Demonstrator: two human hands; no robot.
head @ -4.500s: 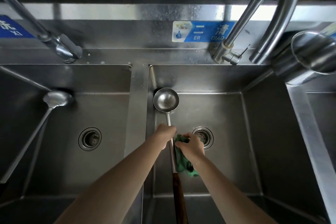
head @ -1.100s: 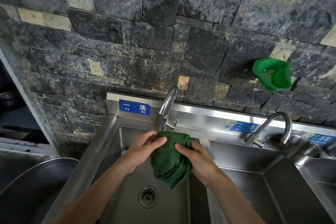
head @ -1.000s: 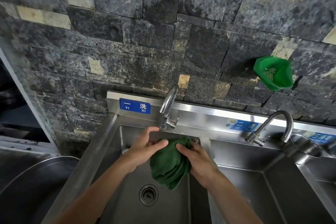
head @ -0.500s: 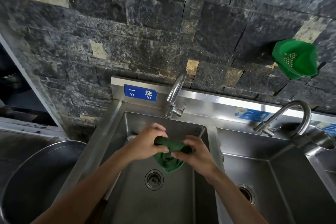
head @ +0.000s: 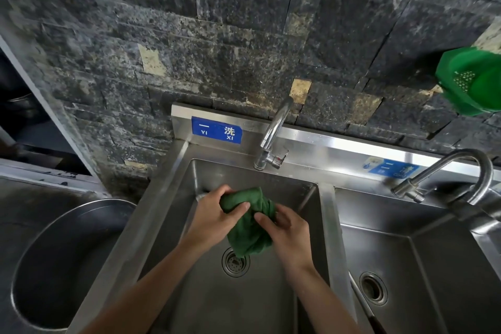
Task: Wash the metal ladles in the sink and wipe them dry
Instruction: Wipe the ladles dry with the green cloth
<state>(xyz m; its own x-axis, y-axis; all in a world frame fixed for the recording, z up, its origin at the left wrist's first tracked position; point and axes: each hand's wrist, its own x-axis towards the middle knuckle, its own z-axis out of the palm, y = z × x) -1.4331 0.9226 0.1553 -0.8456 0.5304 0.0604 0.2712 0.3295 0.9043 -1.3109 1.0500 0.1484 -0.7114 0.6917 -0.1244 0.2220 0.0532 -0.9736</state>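
Hands come first, both bunched round a dark green cloth [head: 250, 221] above the left basin of the stainless steel sink [head: 326, 228]. The left hand [head: 217, 218] has its grip curled over the cloth's upper end, thumb pressed across the fabric; the right hand [head: 288, 233] pinches the other end with bent fingers, so neither grip has any slack in it. The loose tail of the cloth hangs just above the round drain strainer [head: 235, 262]. This looks like wringing, and to do it well the two hands should twist against each other over that drain, then refold the cloth to a drier face before it goes back on metal.

Of the metal ladles, little can be made out: a thin rod [head: 306, 199] leaning at the basin's right wall, just beyond the right hand, may be one handle, and a dark wooden-looking end [head: 378, 324] shows at the near edge, right of the drain; the bowls cannot be made out.

Left of the drain and beside the sink sits a large round steel pot [head: 67, 260]. Beyond the drain, on the rear bench ledge, stands a curved chrome tap [head: 272, 138] with no water visibly running, beside a blue label [head: 217, 130]. Right of it a second basin has its own gooseneck tap [head: 458, 173]. Behind everything rises a dark rough stone wall [head: 217, 35], with a green plastic strainer basket [head: 474, 81] hanging far to the right.
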